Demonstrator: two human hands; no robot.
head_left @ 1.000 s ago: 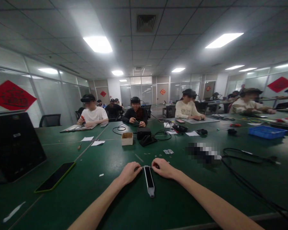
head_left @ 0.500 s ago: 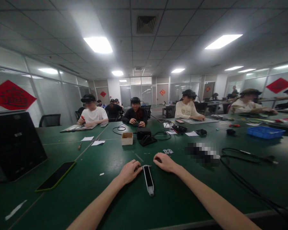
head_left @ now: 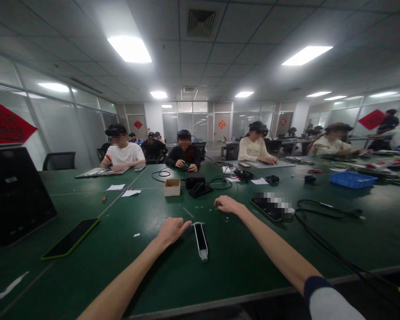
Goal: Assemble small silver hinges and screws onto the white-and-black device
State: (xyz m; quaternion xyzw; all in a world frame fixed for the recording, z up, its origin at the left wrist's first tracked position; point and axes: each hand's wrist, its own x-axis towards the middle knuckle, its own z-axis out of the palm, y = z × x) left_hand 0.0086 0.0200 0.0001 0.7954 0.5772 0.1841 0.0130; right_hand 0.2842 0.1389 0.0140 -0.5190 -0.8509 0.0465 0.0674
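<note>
A slim pen-shaped device with a white frame, a long dark face and a grey tip lies on the green table, its tip towards me. A thin crosspiece shows at its far end. My left hand rests just left of that end, fingers curled and a fingertip close to the crosspiece; whether it pinches anything is hidden. Farther forward and right, my right hand is low over the table with bent fingers pointing down. Small shiny pieces lie beneath and beside it. Anything in its fingertips is hidden.
A green-edged phone and a black computer case are at left. Ahead stand a small open box and a black device. At right are a partly blurred phone-like object, cables and a blue tray. Several people sit opposite.
My right hand has moved forward from the device's far end to the small shiny pieces. My left hand stays beside the device. The whole view has shifted slightly.
</note>
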